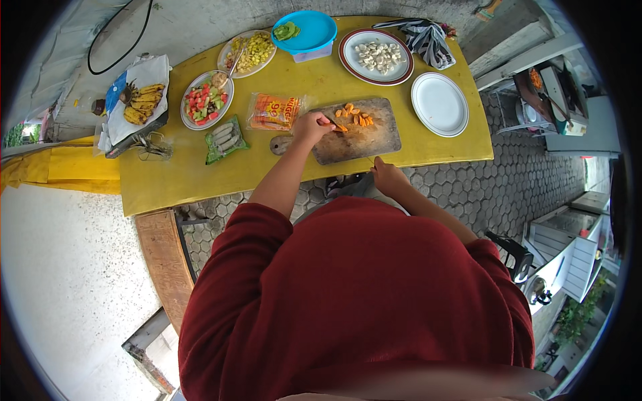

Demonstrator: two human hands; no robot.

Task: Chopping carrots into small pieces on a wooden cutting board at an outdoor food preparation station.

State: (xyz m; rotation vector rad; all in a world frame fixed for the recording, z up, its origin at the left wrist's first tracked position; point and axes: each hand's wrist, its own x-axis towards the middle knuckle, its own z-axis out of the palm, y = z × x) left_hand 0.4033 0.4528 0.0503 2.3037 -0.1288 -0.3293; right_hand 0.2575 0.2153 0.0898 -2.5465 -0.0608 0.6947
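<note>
My left hand (311, 128) is over the left part of a worn wooden cutting board (351, 145), its fingertips pinching an orange sausage piece (342, 128). Several cut orange sausage pieces (362, 119) lie near the board's far side. Just off the near edge of the board, my right hand (388, 176) is closed around what looks like a knife (371, 160); only a thin bit of it shows. A clear pack of orange sausages (273, 111) lies beyond my left forearm. A green pack of pale sausages (225, 140) is further left.
On the yellow table (200, 185) stand a plate of cut fruit (206, 100), a plate of yellow pieces (251, 52), a blue lid (313, 32) on a container, a plate of white slices (378, 56) and a white plate (440, 104). Bananas (143, 104) lie on a paper-lined tray at left.
</note>
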